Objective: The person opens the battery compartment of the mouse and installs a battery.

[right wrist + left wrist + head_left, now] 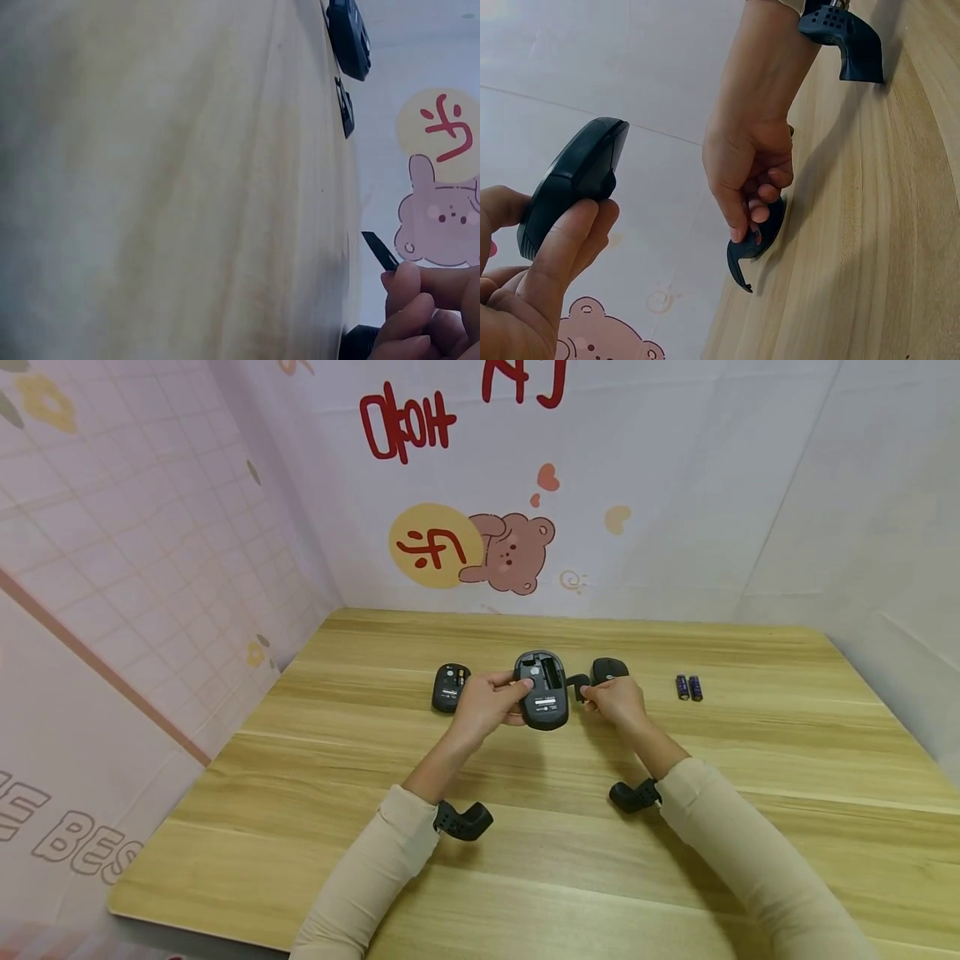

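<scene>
Left grip (483, 703) clamps an upturned black oval plastic mouse (545, 706) near the frame's centre; right grip (618, 700) pinches a black plastic cover (578, 682) just beside it. Right of centre, dark-blue cylindrical batteries (682, 687) lie on the yellowish wooden surface (540, 877).

The left hand (483, 705) holds a black mouse (542, 692) aloft, its underside facing near, the battery compartment (553, 674) uncovered. Just to the mouse's right, the right hand (619, 702) pinches a small, thin black cover (577, 683).
</scene>
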Tool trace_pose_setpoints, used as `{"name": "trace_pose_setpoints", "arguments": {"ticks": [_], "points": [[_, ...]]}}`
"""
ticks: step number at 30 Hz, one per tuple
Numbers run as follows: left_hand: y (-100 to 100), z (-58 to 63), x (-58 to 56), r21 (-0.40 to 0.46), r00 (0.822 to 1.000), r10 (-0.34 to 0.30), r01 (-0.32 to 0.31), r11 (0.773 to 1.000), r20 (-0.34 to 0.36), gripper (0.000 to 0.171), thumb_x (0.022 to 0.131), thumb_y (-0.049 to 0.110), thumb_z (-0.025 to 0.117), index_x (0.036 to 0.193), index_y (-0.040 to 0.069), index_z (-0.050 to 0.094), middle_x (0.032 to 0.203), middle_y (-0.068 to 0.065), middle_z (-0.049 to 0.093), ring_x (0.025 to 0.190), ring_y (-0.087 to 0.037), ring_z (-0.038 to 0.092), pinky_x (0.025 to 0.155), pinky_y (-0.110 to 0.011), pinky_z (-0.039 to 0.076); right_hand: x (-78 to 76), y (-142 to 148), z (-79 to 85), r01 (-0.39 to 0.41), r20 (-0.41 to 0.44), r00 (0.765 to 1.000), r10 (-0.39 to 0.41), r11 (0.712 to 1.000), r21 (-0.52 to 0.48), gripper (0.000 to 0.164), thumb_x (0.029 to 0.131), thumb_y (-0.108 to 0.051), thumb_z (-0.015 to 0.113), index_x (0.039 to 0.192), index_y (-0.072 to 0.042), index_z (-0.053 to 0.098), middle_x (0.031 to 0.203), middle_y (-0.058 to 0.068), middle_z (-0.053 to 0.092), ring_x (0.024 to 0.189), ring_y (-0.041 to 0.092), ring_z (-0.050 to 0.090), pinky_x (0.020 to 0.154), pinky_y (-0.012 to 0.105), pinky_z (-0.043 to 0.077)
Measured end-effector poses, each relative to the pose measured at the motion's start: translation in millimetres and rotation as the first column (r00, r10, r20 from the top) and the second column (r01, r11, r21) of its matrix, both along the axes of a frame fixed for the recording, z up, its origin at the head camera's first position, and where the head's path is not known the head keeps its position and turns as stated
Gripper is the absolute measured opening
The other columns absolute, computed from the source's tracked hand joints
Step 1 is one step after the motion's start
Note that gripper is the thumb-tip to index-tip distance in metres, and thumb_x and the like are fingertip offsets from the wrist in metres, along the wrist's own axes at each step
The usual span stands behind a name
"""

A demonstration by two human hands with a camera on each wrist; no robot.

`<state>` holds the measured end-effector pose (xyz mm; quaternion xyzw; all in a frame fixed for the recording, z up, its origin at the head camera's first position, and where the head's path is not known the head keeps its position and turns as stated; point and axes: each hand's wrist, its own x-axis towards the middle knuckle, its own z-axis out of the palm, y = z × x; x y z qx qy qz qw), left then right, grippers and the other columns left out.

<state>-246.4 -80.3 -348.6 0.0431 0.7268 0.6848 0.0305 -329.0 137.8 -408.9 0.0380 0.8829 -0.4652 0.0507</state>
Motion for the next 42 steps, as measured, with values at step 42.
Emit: {"name": "trace_pose_setpoints", "arguments": {"ticks": [42], "points": [[6.0, -1.3, 2.4, -0.058, 0.999, -0.023, 0.025, 0.998, 0.027, 0.04, 0.09, 0.014, 0.064, 0.127, -0.001, 0.058, 0.099, -0.018, 0.069, 0.078, -0.024, 0.07, 0.062, -0.029, 0.059, -18.3, 9.0, -7.3, -0.155, 0.153, 0.98, 0.129, 0.972, 0.178, 0.038, 0.09, -0.028, 0.064, 0.06, -0.005, 0.069, 0.049, -0.003, 0.06, 0.043, 0.006, 0.055, 0.04, 0.019, 0.045]]}}
